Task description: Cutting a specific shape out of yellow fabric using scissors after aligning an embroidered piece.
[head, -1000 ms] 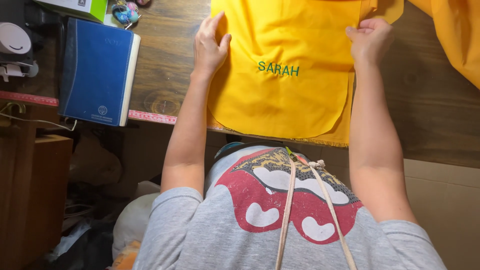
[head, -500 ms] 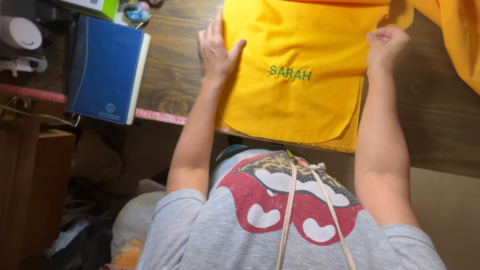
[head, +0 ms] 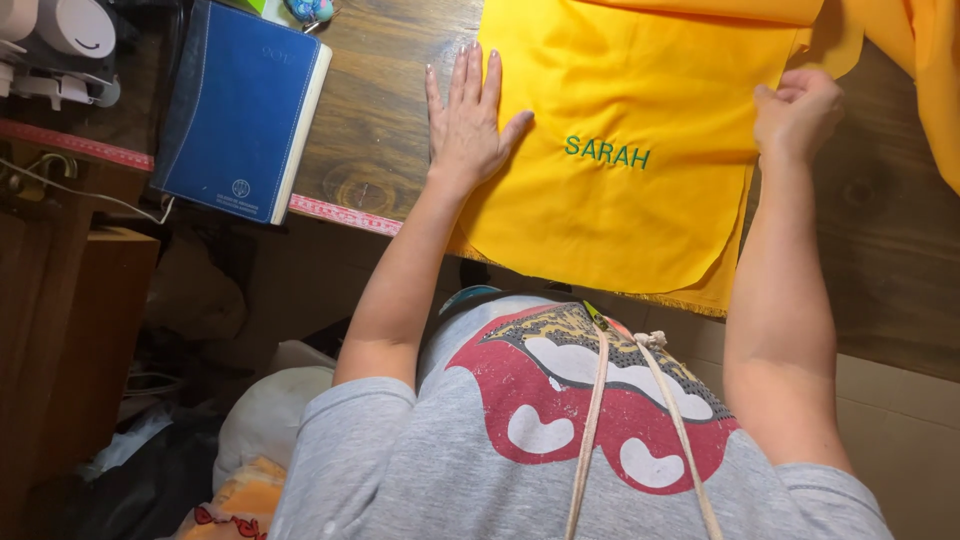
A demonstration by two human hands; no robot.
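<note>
A yellow fabric piece (head: 640, 90) with green stitched lettering lies on the wooden table (head: 380, 130), its rounded lower edge hanging over the table's front. My left hand (head: 468, 115) rests flat on the fabric's left edge, fingers spread. Over at the right edge, my right hand (head: 797, 110) pinches the cloth between curled fingers.
A blue book (head: 240, 105) lies left of the fabric. A pink measuring tape (head: 340, 212) runs along the table's front edge. White objects (head: 60, 30) sit at the top left. More yellow cloth (head: 925, 60) lies at the top right. Bags (head: 270, 410) sit below.
My left hand has flattened and spread on the fabric's left edge. My right hand stays gripping the right edge. The view has shifted slightly, so everything sits lower and further right in the picture.
</note>
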